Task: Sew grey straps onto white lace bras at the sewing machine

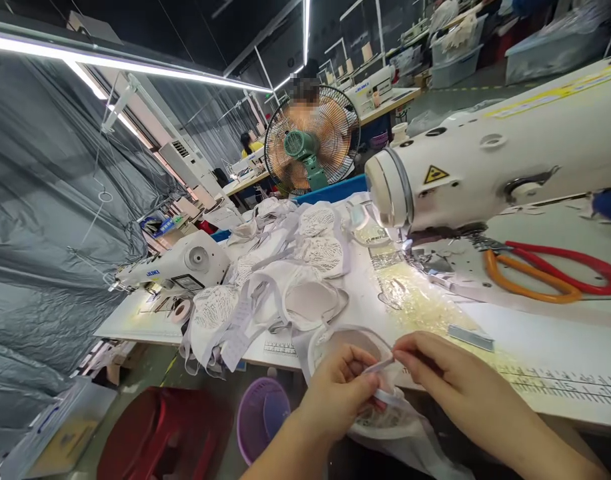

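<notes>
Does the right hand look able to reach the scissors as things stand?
Probably yes: the scissors lie beside the sewing machine, and nothing tall seems in between. However, the right hand appears to pinch the white garment, so it may need to let go first.

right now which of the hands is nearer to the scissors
Right. The right hand is at the table's front edge, below and left of the scissors in view; the left hand is farther left.

The left machine [205,260] reads "JUKI"; the near machine [470,157], warning triangle [435,175].
</notes>
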`<state>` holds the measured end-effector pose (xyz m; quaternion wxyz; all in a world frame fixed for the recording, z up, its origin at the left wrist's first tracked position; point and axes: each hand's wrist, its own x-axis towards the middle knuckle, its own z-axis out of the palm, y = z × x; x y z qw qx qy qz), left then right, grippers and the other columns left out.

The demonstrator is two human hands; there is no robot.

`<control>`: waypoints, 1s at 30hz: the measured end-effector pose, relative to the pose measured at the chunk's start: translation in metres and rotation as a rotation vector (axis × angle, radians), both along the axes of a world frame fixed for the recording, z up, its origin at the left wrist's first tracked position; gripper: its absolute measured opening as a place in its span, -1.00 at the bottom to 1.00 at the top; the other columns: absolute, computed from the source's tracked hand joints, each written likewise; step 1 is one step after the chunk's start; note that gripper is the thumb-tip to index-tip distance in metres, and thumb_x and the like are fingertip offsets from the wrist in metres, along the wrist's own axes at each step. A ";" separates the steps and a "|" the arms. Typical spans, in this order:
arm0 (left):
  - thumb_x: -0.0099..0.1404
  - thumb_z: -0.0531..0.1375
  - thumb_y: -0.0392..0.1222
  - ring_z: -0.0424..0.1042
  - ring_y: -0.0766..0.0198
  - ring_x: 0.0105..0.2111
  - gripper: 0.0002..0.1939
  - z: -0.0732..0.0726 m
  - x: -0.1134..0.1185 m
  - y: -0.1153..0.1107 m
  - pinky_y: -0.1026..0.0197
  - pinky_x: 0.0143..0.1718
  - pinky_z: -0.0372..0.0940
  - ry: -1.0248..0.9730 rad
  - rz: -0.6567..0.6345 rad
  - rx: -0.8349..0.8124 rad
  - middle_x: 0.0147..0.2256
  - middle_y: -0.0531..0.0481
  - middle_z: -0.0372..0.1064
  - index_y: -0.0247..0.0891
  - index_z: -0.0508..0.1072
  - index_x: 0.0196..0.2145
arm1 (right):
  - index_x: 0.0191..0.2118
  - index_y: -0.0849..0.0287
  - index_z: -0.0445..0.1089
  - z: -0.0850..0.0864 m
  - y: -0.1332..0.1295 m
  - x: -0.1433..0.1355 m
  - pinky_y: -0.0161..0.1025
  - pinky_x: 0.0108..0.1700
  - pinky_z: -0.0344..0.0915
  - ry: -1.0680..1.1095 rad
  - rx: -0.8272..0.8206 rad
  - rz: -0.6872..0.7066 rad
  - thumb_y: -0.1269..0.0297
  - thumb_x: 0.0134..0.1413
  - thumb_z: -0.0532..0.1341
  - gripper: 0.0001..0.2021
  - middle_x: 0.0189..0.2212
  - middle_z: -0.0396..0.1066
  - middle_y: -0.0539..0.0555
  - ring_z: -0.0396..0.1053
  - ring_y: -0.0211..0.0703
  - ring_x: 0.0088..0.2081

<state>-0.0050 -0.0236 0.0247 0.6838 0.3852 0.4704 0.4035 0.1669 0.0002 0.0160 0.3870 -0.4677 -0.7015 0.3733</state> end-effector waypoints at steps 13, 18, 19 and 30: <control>-0.06 0.39 -0.13 0.30 0.49 -0.50 -0.60 0.006 0.000 -0.018 0.40 -0.44 0.22 -0.003 0.021 0.145 -0.44 0.05 0.34 -0.35 0.34 -0.34 | -0.51 0.08 0.32 -0.002 -0.009 -0.010 -0.30 -0.50 0.21 -0.015 -0.034 0.136 0.02 0.13 0.01 -0.66 -0.58 0.32 -0.04 0.28 -0.23 -0.52; -0.14 0.41 -0.06 0.30 0.47 -0.61 -0.58 0.000 -0.001 -0.021 0.41 -0.55 0.17 0.045 0.131 0.064 -0.60 0.10 0.31 -0.34 0.32 -0.46 | -0.56 0.10 0.25 0.000 -0.011 -0.011 -0.32 -0.54 0.15 -0.028 -0.016 0.102 0.06 0.12 -0.02 -0.66 -0.64 0.26 -0.06 0.23 -0.25 -0.56; -0.15 0.41 -0.04 0.31 0.46 -0.61 -0.58 -0.001 -0.001 -0.022 0.40 -0.54 0.19 0.047 0.144 0.049 -0.61 0.09 0.33 -0.34 0.33 -0.48 | -0.56 0.10 0.24 0.000 -0.012 -0.013 -0.32 -0.55 0.14 -0.032 -0.009 0.087 0.07 0.11 -0.01 -0.67 -0.65 0.25 -0.07 0.22 -0.26 -0.57; -0.14 0.41 -0.04 0.33 0.45 -0.63 -0.61 -0.008 0.002 -0.023 0.38 -0.53 0.25 0.021 0.257 0.065 -0.63 0.08 0.34 -0.37 0.39 -0.49 | -0.24 0.06 0.33 -0.005 -0.031 -0.008 -0.35 -0.49 0.32 -0.064 0.351 -0.152 0.15 0.14 0.07 -0.83 -0.32 0.33 0.03 0.34 -0.30 -0.52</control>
